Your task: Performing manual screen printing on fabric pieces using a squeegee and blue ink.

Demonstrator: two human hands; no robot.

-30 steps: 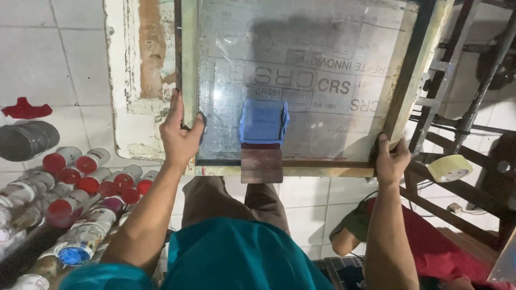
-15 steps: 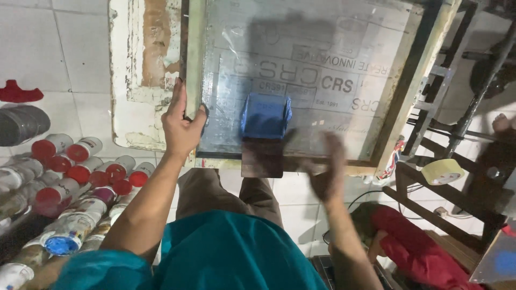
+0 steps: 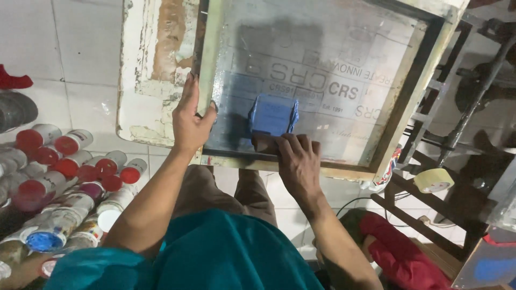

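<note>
Now left hand (image 3: 191,121) gripping the screen frame (image 3: 210,80) at its left edge, right hand (image 3: 295,161) closed around the squeegee (image 3: 273,121), paint jars (image 3: 70,166) nearby.

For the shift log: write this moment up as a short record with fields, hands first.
left hand: grips the left rail of the screen frame, thumb on the mesh side
right hand: closed on the wooden handle of the squeegee at the frame's near edge
squeegee: blue blade end lying on the mesh, over the printed design
board under frame: white, worn, paint-stained
left of person: paint jars with red and white lids on the tiled floor
right of person: tape roll on a dark wooden rack; red cloth below
</note>
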